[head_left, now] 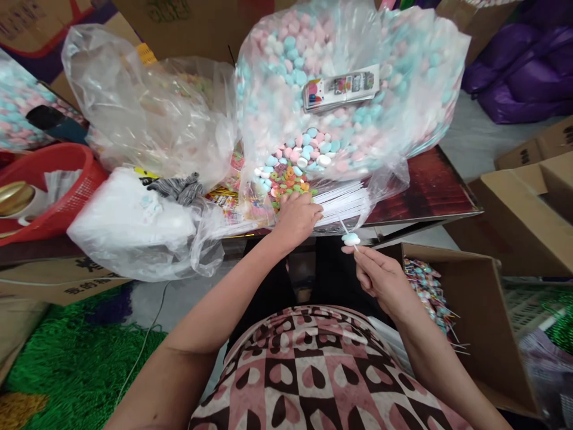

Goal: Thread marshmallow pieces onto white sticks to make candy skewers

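My right hand [380, 275] pinches a thin white stick below a pale blue and white marshmallow [351, 239], and the stick's tip pokes out above it. At the table's front edge, my left hand [295, 218] rests on a small pile of ring-shaped gummies [286, 179] with its fingers curled down; whatever is between the fingertips is hidden. Just right of that hand lies a bundle of white sticks [342, 203]. Behind the gummies, pink, blue and white marshmallows [308, 146] spill from the mouth of a big clear bag [403, 107].
A stack of printed packets [342, 89] lies on the bag. To the left are a white plastic bag [134, 221] and a red basket [76, 179]. At my right, a cardboard box [481, 310] contains several wrapped sticks of sweets [427, 286]. Green shredded material [89, 358] covers the floor on the left.
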Available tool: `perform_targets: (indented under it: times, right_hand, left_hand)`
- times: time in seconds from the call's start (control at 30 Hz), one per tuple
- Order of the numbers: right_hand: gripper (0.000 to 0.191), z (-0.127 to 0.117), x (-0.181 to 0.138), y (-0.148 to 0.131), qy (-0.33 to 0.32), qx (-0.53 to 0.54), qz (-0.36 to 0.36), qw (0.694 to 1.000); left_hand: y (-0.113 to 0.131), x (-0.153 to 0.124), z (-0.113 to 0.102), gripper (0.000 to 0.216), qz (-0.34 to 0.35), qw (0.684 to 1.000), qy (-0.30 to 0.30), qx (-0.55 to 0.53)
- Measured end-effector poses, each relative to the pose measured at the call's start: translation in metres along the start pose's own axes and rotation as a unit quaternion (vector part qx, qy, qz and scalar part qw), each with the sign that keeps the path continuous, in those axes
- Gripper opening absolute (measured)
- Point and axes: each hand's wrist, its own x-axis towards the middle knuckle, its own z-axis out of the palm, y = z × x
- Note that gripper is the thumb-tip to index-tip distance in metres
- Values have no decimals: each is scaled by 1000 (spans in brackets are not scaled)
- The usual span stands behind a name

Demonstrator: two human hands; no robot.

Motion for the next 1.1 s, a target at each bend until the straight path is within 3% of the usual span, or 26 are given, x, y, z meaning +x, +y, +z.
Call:
perform_targets:
  times: [0.13,0.3,0.4,0.47,0.53,0.6,0.67,0.73,0.83,0.93,1.03,1.1]
  right_hand:
    - [50,0,-2,1,-4,-1,11,1000]
    - [53,2,-2,3,-10,-3,20,1000]
    - [53,4,-2,1,-14,-8,9,1000]
    - [52,7,-4,-3,-22,-6,-5,1000]
    - [51,12,-5,-9,-37,-5,-20,999]
    - [50,19,-6,-15,-56,-5,-31,998]
    - [49,25,-7,-18,-70,-6,-37,997]
    - [47,30,-6,-18,-72,-8,-40,997]
    - [45,33,-6,-15,-68,-15,-40,997]
    - [47,34,-7,-13,-67,-23,-36,997]
    - [50,35,-6,-13,-62,-26,-32,997]
    - [52,35,-6,-13,-61,-27,-30,997]
  left_hand:
    - [1,-6,-5,21,51,998,-18,45]
    - [4,-15,-5,19,83,995,4,54]
    - [1,-12,-4,10,43,998,33,-13]
    - [-2,-9,-5,4,-22,988,74,-135]
    - [-5,-8,-7,3,-99,938,101,-316]
    - [-5,-10,-9,9,-158,854,93,-488]
    - [-4,-15,-11,17,-192,778,68,-594]
    - [-1,-20,-12,23,-209,732,57,-646]
    - [3,-26,-11,29,-218,696,73,-680]
    - [5,-28,-9,32,-215,681,96,-694]
    - [6,-29,-5,31,-207,677,113,-698]
    - [5,-29,-2,30,-194,694,119,-683]
